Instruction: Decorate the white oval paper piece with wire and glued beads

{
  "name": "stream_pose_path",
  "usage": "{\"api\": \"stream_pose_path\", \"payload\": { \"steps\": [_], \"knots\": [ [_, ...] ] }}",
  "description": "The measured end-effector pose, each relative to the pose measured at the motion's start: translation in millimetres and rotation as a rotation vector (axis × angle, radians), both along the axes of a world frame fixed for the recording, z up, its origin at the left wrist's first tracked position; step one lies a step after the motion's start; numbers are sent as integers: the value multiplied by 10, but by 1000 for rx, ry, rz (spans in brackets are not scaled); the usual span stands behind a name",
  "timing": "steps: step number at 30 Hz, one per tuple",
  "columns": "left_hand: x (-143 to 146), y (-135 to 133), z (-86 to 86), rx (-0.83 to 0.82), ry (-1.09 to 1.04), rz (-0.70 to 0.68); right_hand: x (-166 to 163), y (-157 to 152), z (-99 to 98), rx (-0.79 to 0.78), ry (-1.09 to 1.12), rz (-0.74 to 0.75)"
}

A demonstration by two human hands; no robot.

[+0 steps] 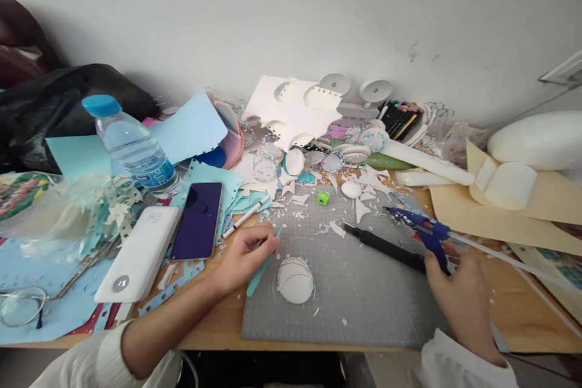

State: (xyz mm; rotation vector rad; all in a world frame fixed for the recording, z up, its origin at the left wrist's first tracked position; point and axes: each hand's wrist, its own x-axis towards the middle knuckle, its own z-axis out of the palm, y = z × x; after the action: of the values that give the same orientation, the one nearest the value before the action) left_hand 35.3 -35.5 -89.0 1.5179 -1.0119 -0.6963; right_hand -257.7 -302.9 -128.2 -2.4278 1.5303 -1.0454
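My left hand [245,254] is closed in a pinch round a thin teal tool [262,267] that slants down onto the grey cutting mat [354,291]. Just right of that tool lies a white foam half-dome [295,280] on the mat. My right hand [459,297] wraps the handle of a blue glue gun [421,227], whose nozzle points left over the mat's right part. A glue stick [495,254] sticks out behind the gun. A black craft knife [384,247] lies on the mat beside my right hand.
A phone [197,221], a white power bank [140,253], a water bottle [134,147], glasses [20,306] and blue paper scraps crowd the left. Foam pieces [536,139], tan paper [509,212], markers [402,116] and white offcuts fill the back and right. A green sharpener [322,197] sits mid-desk.
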Motion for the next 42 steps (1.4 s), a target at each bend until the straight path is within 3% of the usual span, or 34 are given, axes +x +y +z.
{"api": "stream_pose_path", "payload": {
  "steps": [3,7,12,15,19,23,27,32,42],
  "knots": [
    [14,3,-5,-6,-11,-5,27,-136,-33,-75,194,44],
    [1,5,13,-1,-1,6,-21,-242,-18,-52,214,70],
    [-9,6,19,5,51,-5,-17,-123,290,51,81,-105],
    [8,5,-8,-3,77,-8,242,56,522,82,-138,-100],
    [30,-5,-45,-6,83,7,806,342,658,322,-343,-38],
    [17,-1,-49,6,80,14,1249,587,558,369,-404,215],
    [-1,5,-29,7,98,-2,1407,761,332,359,-350,442],
    [-3,8,2,4,140,-30,1397,858,177,305,-325,509],
    [-37,17,51,6,148,-34,1375,881,207,269,-283,604]
  ]
}}
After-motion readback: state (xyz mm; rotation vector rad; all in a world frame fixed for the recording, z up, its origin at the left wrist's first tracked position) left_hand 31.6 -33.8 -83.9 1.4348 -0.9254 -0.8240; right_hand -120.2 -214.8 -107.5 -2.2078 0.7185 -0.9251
